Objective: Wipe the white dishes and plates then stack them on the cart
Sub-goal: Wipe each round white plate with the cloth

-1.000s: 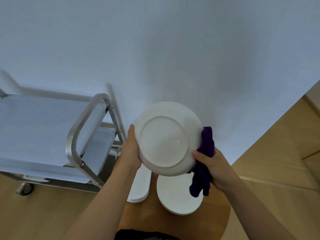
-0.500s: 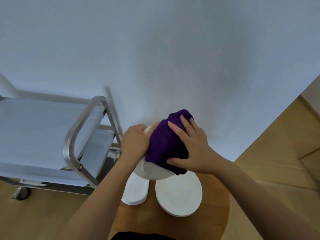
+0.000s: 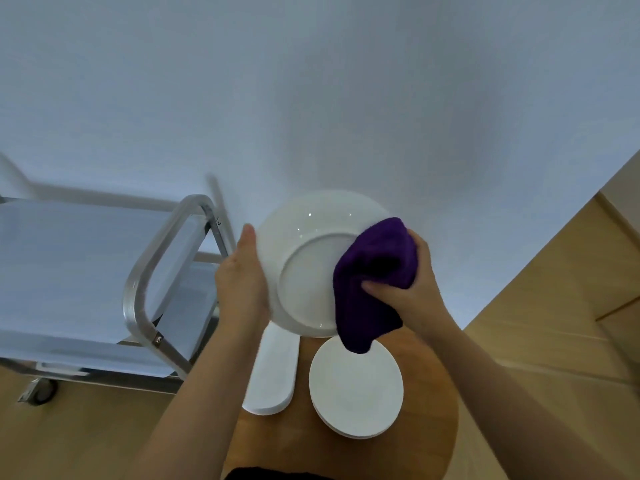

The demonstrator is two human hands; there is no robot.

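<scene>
Cart [image 3: 145,292]: metal frame, stood at left, well apart from the hands. Round wooden table [image 3: 429,393]: two stacks of white dishes [image 3: 356,389] are carried. White plate [image 3: 304,258]: held tilted above the table, underside shown. Purple cloth [image 3: 374,275]: pressed on the plate's right side. Left hand [image 3: 242,282]: plate's left rim is gripped. Right hand [image 3: 415,285]: cloth is clutched, fingers curled.

1 held plate [image 3: 313,258], 2 stacks [image 3: 356,386], 1 cloth [image 3: 375,268], 1 cart [image 3: 138,282].
</scene>
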